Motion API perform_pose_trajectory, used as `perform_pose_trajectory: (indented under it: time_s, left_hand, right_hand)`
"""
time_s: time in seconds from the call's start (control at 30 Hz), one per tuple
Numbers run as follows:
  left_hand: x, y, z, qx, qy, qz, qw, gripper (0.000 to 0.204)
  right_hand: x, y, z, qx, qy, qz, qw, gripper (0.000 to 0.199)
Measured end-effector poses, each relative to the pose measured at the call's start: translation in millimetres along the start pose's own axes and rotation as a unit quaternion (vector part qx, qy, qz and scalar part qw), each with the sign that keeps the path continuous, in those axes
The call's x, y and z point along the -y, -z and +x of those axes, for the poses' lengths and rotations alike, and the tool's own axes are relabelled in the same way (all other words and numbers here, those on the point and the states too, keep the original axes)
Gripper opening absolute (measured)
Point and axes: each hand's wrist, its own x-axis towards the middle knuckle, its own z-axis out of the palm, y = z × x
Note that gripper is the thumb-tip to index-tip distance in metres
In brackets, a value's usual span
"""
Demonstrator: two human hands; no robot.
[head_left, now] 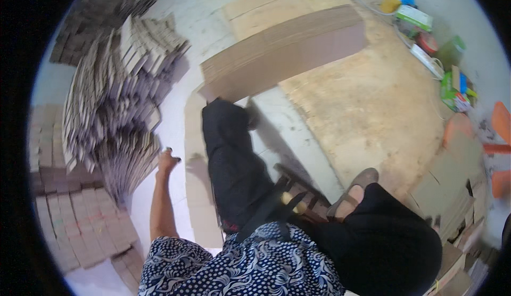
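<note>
My left hand (168, 161) is stretched out to the left, beside a fanned pile of folded cardboard pieces (125, 152). Its thumb stands apart from the fingers, and I see nothing held in it. Beyond my right knee, what look like fingertips of my right hand (436, 222) show at the edge of a stack of flat cardboard sheets (444, 189). The rest of that hand is hidden behind my leg. In front of me a long row of cardboard pieces (287, 51), packed tightly together on edge, stretches across the floor.
Tied cardboard bundles (85, 227) are stacked at lower left, with darker piles (101, 19) at far left. Cardboard sheeting (351, 104) covers the floor ahead. Along the right wall are a white power strip (427, 62), a green box (414, 20) and an orange chair (500, 149).
</note>
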Motion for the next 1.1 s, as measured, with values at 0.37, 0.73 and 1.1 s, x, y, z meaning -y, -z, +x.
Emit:
perform_pose_trajectory:
  time_s: [0.37,0.73,1.1]
  left_hand:
    - [-503,159,38,-0.189,-0.521,-0.1,0.827,0.035]
    - [-589,154,76,-0.277,-0.528,-0.117,0.794,0.024]
    - [-626,129,0,-0.024,-0.59,-0.047,0.806,0.01]
  right_hand:
    - [213,-169,144,0.197,0.069,0.349,0.914,0.054]
    - [256,-230,155,0.212,0.113,0.438,0.867,0.058]
    - [259,-239,142,0.22,0.357,0.151,0.895,0.081]
